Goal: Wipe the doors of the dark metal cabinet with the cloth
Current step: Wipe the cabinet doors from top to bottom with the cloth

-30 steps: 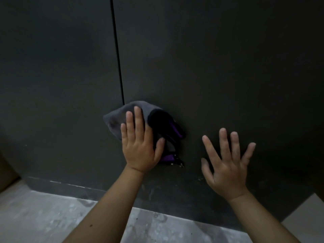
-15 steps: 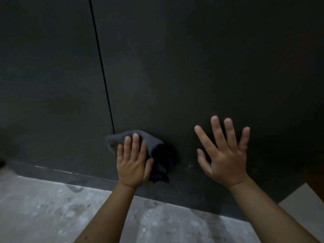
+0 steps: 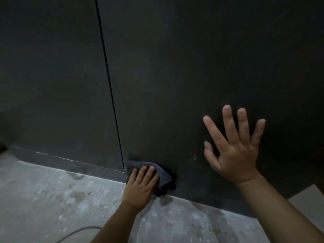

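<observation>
- Far left edge: a small brownish bit of something (image 3: 2, 146) is cut off by the frame, too little of it to be identified.
- Left door (image 3: 52, 85) of the dark metal cabinet is seen as a plain matte panel, with nothing in front of it.
- Below it, a dark base strip (image 3: 70, 163) is run along the bottom, and a scuffed, blotchy concrete floor (image 3: 43, 199) is spread out under that.
- A thin grey cable (image 3: 77, 232) is curved across the floor at the bottom edge, well apart from the cabinet.
- The seam (image 3: 108, 85) between the doors is seen as one thin dark line going down to the base.
- Just right of the seam's lower end, the grey cloth (image 3: 164, 176) is bunched against the bottom corner of the right door (image 3: 192, 67), partly over the base strip.
- The cloth is pressed flat there by the left hand (image 3: 140, 188), fingers laid straight over it; much of the cloth is hidden under that hand.
- A few pale scuff marks (image 3: 194, 157) are dotted on the right door between the hands.
- The right hand (image 3: 233, 148) is spread wide and relaxed against the right door, nothing held.
- Far right bottom: a lighter patch of floor or tile (image 3: 308, 195) is visible.
- Count: two doors, two hands, one cloth, one cable.
- No brand, label or readable writing can be made out anywhere, it's all pretty dim.
</observation>
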